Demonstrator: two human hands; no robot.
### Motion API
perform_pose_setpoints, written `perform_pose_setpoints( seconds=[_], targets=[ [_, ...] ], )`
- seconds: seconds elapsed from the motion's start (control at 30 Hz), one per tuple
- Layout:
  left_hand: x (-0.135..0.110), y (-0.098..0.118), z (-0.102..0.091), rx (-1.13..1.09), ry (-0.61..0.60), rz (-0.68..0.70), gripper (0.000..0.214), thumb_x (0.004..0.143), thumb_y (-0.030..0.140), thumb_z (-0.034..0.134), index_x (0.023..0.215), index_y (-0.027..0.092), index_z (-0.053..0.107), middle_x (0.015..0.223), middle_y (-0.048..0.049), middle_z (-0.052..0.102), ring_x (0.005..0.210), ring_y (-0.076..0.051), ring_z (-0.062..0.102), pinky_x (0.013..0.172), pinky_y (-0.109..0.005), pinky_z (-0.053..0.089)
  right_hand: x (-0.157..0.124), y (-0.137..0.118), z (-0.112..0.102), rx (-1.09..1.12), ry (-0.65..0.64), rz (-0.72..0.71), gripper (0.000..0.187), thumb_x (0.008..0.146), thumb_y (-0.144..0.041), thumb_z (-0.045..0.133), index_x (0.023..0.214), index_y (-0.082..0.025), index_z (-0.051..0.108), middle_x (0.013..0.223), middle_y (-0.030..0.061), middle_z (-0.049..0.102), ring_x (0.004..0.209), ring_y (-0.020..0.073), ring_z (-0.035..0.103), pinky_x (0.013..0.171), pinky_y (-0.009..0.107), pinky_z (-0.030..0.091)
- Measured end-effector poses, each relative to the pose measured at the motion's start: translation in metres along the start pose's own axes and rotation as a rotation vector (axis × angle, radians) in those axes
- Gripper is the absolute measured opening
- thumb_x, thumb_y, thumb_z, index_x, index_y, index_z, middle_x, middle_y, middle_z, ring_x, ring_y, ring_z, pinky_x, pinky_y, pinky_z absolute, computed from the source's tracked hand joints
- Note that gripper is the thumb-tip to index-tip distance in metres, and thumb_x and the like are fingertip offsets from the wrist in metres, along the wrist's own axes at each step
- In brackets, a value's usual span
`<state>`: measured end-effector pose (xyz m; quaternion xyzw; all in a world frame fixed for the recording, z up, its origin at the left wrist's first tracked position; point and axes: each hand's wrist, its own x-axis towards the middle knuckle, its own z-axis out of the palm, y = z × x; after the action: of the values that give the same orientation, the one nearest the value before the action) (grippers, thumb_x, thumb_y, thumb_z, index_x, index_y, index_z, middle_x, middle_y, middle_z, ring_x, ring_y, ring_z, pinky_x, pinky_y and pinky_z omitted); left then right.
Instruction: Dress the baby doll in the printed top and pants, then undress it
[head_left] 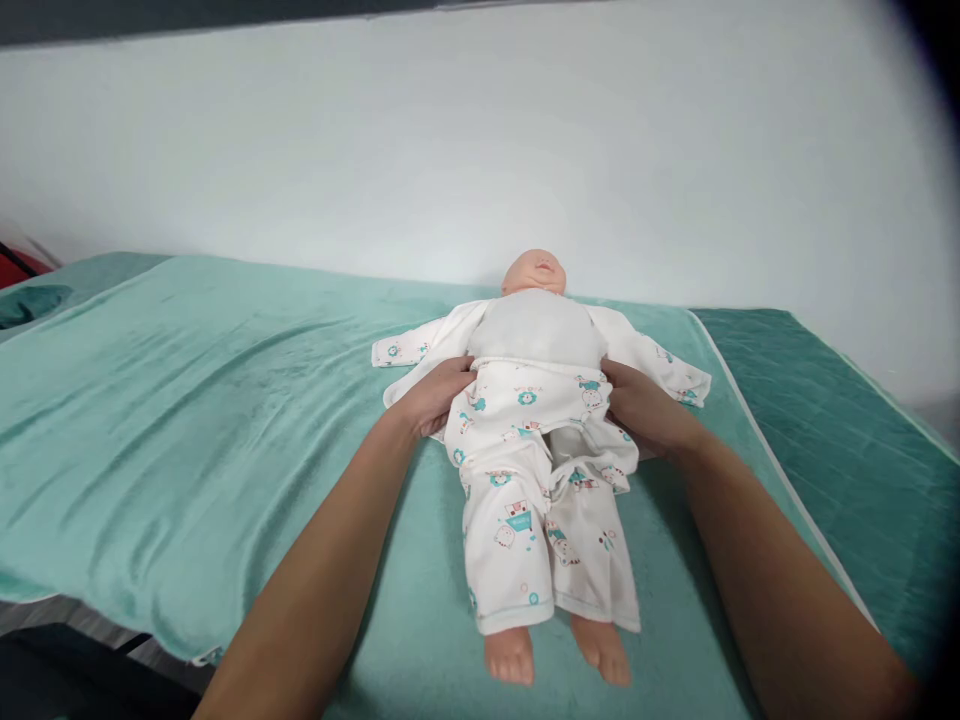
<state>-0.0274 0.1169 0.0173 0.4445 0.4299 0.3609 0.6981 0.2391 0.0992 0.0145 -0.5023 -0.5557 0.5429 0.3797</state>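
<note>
A baby doll [534,272] lies on its back on a teal blanket [225,400], head toward the wall. It wears white patterned trousers [540,500], and an open patterned shirt [420,345] is spread under its white cloth torso. My left hand [433,396] grips the trouser waistband at the doll's left-of-frame hip. On the opposite hip, my right hand [643,408] holds the waistband too. Both hands have fingers curled around the fabric. The doll's bare feet [555,655] stick out of the trouser legs.
The blanket covers a table whose near-left edge [112,625] drops off. A darker green cover [847,430] shows at the right. A white wall [480,150] rises just behind the doll's head. A red object [15,262] sits at the far left.
</note>
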Motion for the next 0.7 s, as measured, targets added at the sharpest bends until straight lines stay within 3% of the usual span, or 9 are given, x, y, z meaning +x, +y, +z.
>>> perform_pose_setpoints(
  seconds=[0.13, 0.3, 0.43, 0.7],
  targets=[
    [0.002, -0.001, -0.001, -0.039, 0.015, 0.028, 0.042, 0.068, 0.017, 0.075, 0.109, 0.017, 0.067, 0.085, -0.0056, 0.076, 0.074, -0.020, 0.071, 0.067, -0.029, 0.058, -0.005, 0.000, 0.011, 0.152, 0.037, -0.068, 0.035, 0.069, -0.022, 0.068, 0.104, -0.024, 0.070, 0.094, 0.0023, 0.076, 0.081, 0.0232, 0.070, 0.065, 0.031, 0.053],
    [0.001, -0.002, -0.002, -0.120, 0.005, 0.057, 0.043, 0.071, 0.013, 0.070, 0.113, 0.019, 0.067, 0.088, -0.0048, 0.077, 0.077, -0.020, 0.072, 0.074, -0.032, 0.059, -0.012, -0.006, 0.022, 0.268, 0.170, -0.136, 0.030, 0.071, -0.029, 0.071, 0.101, -0.024, 0.072, 0.103, 0.0034, 0.076, 0.093, 0.0255, 0.071, 0.074, 0.034, 0.056],
    [-0.002, -0.001, 0.000, -0.117, -0.010, 0.070, 0.040, 0.071, 0.015, 0.071, 0.111, 0.018, 0.068, 0.092, -0.0062, 0.077, 0.076, -0.020, 0.072, 0.075, -0.032, 0.059, -0.012, -0.004, 0.019, 0.317, 0.136, -0.148, 0.033, 0.068, -0.026, 0.073, 0.101, -0.025, 0.073, 0.102, 0.0029, 0.076, 0.095, 0.0256, 0.071, 0.077, 0.035, 0.056],
    [-0.008, -0.001, 0.003, 0.022, 0.078, 0.130, 0.035, 0.072, 0.023, 0.070, 0.106, 0.018, 0.071, 0.089, -0.0050, 0.076, 0.078, -0.021, 0.069, 0.076, -0.034, 0.056, -0.013, 0.001, 0.013, 0.271, 0.075, -0.158, 0.044, 0.071, -0.027, 0.075, 0.114, -0.026, 0.070, 0.104, 0.0038, 0.076, 0.093, 0.0249, 0.071, 0.076, 0.035, 0.056]
  ],
)
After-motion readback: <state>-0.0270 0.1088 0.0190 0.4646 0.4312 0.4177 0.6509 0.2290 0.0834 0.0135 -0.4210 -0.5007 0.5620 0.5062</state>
